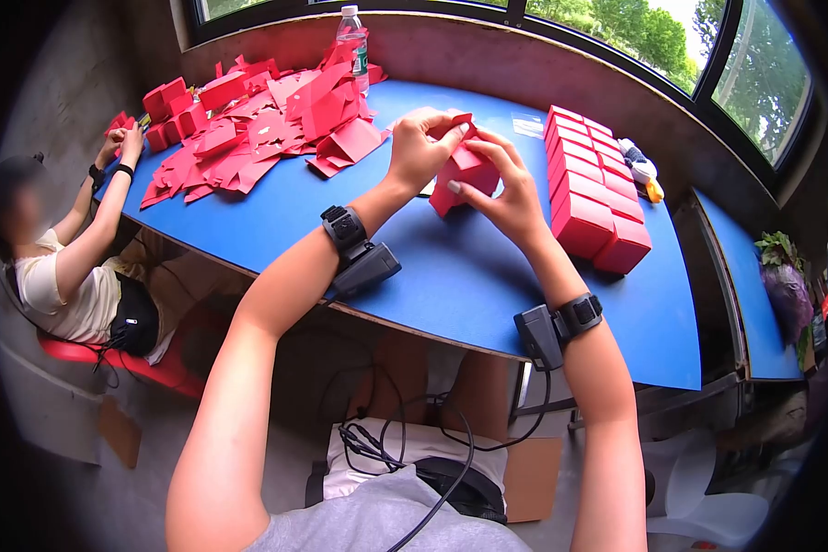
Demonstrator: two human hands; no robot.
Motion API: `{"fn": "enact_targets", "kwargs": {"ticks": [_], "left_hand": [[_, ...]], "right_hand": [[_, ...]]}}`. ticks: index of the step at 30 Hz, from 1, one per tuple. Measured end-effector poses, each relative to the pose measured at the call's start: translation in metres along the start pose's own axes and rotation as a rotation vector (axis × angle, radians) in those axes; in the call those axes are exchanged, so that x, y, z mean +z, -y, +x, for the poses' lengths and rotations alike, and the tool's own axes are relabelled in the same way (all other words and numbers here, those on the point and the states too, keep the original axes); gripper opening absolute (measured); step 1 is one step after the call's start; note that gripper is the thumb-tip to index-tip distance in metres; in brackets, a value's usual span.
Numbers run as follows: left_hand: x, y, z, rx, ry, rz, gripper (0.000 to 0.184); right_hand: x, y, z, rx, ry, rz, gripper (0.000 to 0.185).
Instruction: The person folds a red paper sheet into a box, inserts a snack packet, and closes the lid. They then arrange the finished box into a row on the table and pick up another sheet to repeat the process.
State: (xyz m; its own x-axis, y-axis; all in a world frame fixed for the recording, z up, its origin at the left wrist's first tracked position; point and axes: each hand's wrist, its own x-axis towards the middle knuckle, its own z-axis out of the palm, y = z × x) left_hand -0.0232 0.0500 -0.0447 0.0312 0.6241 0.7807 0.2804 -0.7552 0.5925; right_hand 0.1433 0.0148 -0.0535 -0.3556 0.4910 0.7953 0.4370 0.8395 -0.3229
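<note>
A red paper box (465, 169) is held between both hands above the blue table (414, 267). My left hand (423, 147) pinches a raised flap at the top of the box with thumb and fingers. My right hand (511, 189) has its fingers at the same top edge, while its thumb presses on the front of the box. Right of the hands stand rows of closed red boxes (584, 216), packed side by side. To the left lies a large heap of flat and partly folded red card pieces (239, 138).
A plastic bottle (351, 41) stands behind the heap. Small toy-like items (642, 169) lie beyond the box rows. At far left a co-worker (51, 267) sits with both hands near red pieces. Cables hang below the table edge. Another blue table (745, 285) is at right.
</note>
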Motion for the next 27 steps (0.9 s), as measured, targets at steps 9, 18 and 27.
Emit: {"fn": "enact_targets", "kwargs": {"ticks": [9,18,27], "left_hand": [[-0.001,-0.024,0.0,0.11,0.052,0.023,0.031],[-0.009,-0.024,0.004,0.204,0.338,-0.067,0.026],[-0.006,-0.029,-0.001,0.157,0.249,0.104,0.043]], "right_hand": [[-0.001,0.007,0.0,0.111,-0.124,-0.109,0.069],[-0.003,0.004,-0.002,0.169,-0.122,-0.06,0.065],[-0.008,0.013,0.002,0.009,-0.072,-0.246,0.087]]}}
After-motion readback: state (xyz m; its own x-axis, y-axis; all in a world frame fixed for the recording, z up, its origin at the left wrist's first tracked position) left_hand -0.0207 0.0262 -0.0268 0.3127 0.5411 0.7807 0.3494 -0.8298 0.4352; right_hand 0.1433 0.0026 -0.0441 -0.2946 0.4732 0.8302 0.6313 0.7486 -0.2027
